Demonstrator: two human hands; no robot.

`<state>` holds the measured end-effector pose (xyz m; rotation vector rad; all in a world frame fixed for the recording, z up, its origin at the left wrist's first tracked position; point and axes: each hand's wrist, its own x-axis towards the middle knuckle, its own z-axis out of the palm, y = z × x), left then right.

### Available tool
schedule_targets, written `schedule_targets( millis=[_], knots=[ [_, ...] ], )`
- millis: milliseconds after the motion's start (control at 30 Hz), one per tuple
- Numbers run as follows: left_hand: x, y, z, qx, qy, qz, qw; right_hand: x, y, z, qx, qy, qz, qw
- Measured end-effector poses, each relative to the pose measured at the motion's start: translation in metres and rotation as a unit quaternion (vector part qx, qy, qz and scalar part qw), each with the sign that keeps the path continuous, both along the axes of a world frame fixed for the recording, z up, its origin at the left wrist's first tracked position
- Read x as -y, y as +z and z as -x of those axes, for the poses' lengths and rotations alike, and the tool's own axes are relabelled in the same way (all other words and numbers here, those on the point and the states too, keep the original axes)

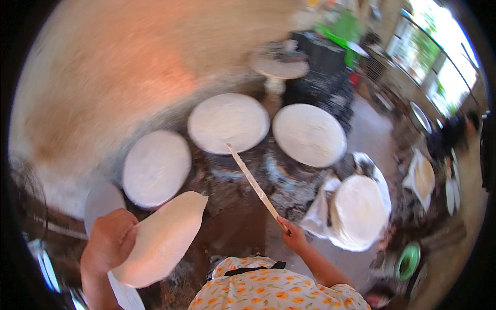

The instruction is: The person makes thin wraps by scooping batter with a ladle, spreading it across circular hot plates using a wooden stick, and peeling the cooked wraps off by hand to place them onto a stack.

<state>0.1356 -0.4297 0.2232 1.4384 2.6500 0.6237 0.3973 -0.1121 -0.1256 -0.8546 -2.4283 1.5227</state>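
My left hand (112,240) grips the edge of a thin, pale round flatbread (166,240), which is lifted at the lower left. In my right hand (293,235) is a long wooden stick (254,184), its far tip over the near edge of the middle round griddle (228,123). Another griddle (157,168) lies to the left and a third (309,135) to the right, each with a whitish surface; whether dough covers them I cannot tell. To the right of my right hand, a stack of flatbreads (360,207) rests on white sheeting.
A grey disc (104,201) stands behind my left hand. Beyond the griddles are a round stand (279,66) and a dark block (321,73). A green basin (409,261) is at the lower right. Another person (451,133) is at the far right, near a pale round item (423,176).
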Motion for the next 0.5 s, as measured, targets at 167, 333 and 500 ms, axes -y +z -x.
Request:
schedule_targets(
  millis=[167,333,500],
  knots=[
    [-0.162,-0.015,-0.043,-0.024,-0.189,-0.062,0.98,-0.018,-0.04,-0.144,-0.13,-0.242,-0.078,0.958],
    [-0.303,-0.044,-0.111,-0.097,-0.342,-0.152,0.922,0.022,-0.053,-0.253,-0.127,-0.55,0.049,0.824],
    [-0.409,-0.111,-0.214,-0.157,-0.488,-0.306,0.802,0.092,-0.051,-0.319,-0.075,-0.703,0.03,0.706]
  ],
)
